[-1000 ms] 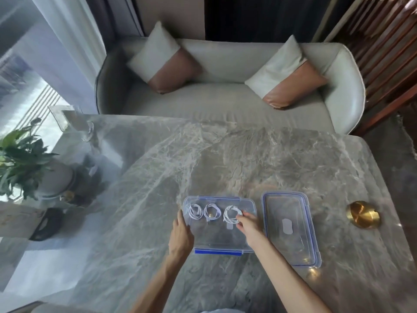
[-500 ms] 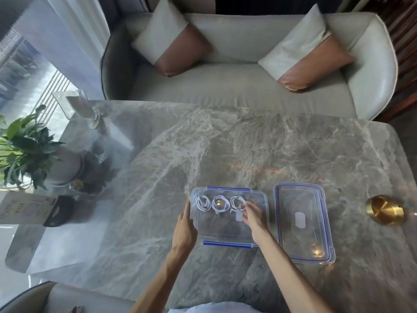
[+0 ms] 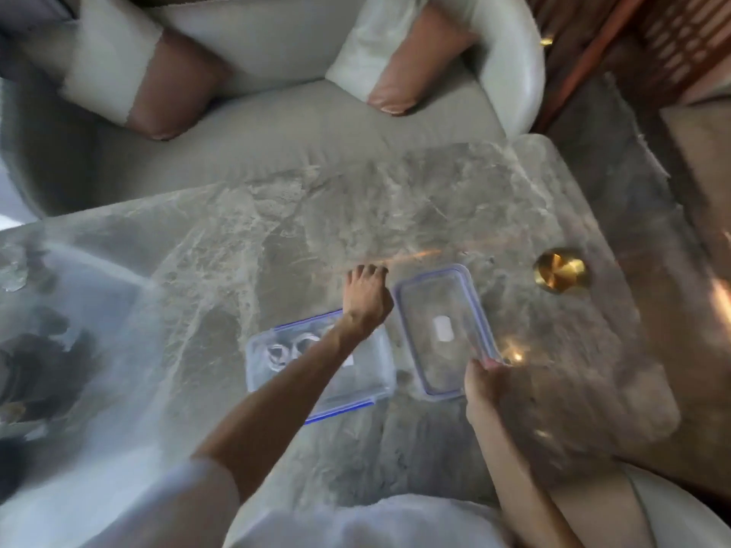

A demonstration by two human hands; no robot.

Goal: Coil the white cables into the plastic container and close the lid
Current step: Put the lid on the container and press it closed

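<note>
The clear plastic container (image 3: 368, 373) with blue clips sits on the marble table. Coiled white cables (image 3: 283, 352) lie at its left end. The clear lid (image 3: 443, 306) with a blue rim lies flat just to the right of it. My left forearm crosses over the container, and my left hand (image 3: 366, 294) rests past its far edge, beside the lid's far left corner. Motion blur hides whether it touches the lid. My right hand (image 3: 484, 385) pinches the lid's near right corner.
A round gold object (image 3: 561, 270) stands on the table to the right of the lid. A grey sofa (image 3: 277, 124) with two cushions runs along the far side. The table's right edge (image 3: 617, 247) is close. A pale chair (image 3: 672, 508) sits at bottom right.
My left hand left the container's left side and reached across it toward the lid. My right hand came out of the container and took the lid's near corner. The camera swung left.
</note>
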